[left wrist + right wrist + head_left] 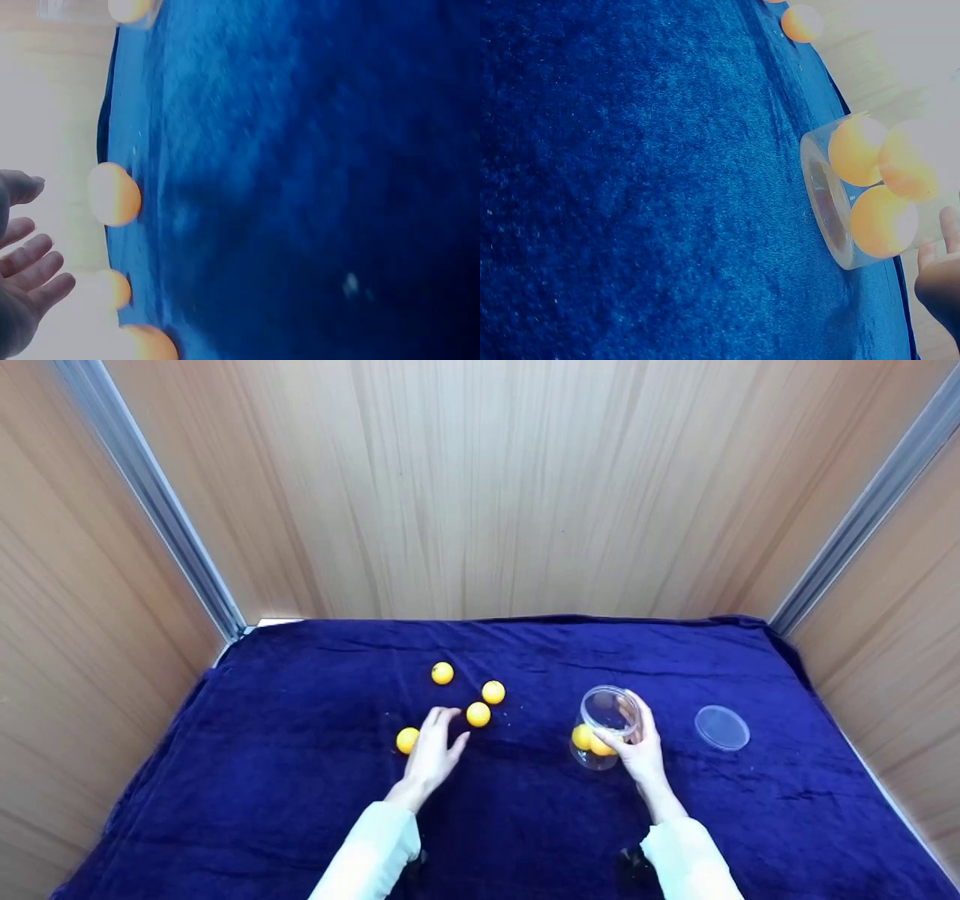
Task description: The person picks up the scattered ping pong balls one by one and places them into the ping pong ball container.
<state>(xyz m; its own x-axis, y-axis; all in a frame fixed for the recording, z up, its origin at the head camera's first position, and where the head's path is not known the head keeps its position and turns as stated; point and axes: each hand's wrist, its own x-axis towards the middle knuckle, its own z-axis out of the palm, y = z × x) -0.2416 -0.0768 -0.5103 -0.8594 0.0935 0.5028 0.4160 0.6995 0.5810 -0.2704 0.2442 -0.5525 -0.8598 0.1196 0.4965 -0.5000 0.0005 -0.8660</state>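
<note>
In the head view, my left hand (432, 751) is over the cloth with its fingers spread and nothing between them. One orange table tennis ball (407, 740) lies at its left side, and another ball (478, 714) is just beyond its fingertips to the right. My right hand (642, 750) grips a clear plastic jar (596, 761) near its uncovered rim. Through the jar's wall, the right wrist view shows three orange balls (883, 221) inside. The left wrist view has the left fingers (34, 262) extended, apart from the nearby ball (116, 195).
Two more balls lie farther back, one ball (442, 673) on the left and one ball (493, 692) on the right. To the right of the jar, a round clear lid (721, 727) rests flat on the dark blue cloth (525, 825). Wooden panels (480, 495) enclose the back and sides.
</note>
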